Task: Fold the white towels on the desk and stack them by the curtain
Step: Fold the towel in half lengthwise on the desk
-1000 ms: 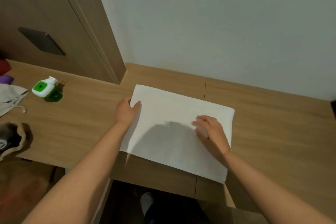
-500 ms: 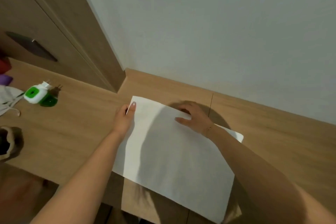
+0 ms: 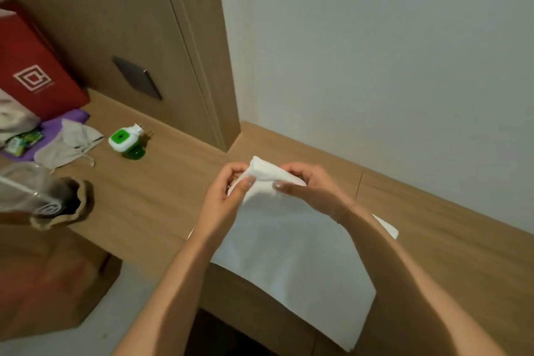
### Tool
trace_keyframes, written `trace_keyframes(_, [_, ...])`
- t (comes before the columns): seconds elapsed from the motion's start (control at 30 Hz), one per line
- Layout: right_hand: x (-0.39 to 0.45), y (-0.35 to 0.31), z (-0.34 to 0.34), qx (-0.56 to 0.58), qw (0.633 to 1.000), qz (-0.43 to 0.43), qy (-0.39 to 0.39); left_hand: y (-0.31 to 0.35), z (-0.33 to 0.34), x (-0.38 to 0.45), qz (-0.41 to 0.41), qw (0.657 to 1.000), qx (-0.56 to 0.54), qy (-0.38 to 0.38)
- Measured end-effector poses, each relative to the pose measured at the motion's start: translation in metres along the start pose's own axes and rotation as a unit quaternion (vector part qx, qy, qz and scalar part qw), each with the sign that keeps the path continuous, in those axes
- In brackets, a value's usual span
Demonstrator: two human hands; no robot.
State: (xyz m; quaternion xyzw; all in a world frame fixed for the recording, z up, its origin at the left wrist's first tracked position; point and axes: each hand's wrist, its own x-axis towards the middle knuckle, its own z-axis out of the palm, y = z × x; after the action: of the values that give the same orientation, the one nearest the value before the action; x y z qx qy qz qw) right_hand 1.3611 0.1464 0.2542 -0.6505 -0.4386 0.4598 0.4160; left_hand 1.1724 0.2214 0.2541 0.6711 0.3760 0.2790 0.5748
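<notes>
One white towel (image 3: 291,248) lies on the worktop (image 3: 161,196) — its far corner is raised between two hands, the left hand (image 3: 228,196) and the right hand (image 3: 306,188). One green-and-white plug-in device (image 3: 127,140). One red bag (image 3: 31,72). One purple sheet (image 3: 55,127), with one grey cloth pouch (image 3: 68,143) and one small green packet (image 3: 23,141) on it. One dark wall plate (image 3: 135,76).

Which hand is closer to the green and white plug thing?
The left hand. It grips the white towel on the side toward the green and white plug-in; the right hand grips the towel farther away.
</notes>
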Motion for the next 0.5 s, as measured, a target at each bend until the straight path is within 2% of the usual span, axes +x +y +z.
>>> trace_keyframes(0.1, [-0.026, -0.031, 0.028, 0.013, 0.999, -0.031, 0.023, 0.021, -0.027, -0.028, 0.028, 1.000, -0.005, 0.001])
trace_keyframes(0.33, [-0.063, -0.124, 0.120, 0.017, 0.990, -0.141, 0.017, 0.070, -0.120, -0.103, 0.104, 0.994, -0.001, 0.022])
trace_keyframes(0.5, [-0.075, -0.168, 0.200, -0.093, 0.960, -0.262, 0.032, 0.086, -0.193, -0.154, 0.147, 0.984, 0.041, 0.087])
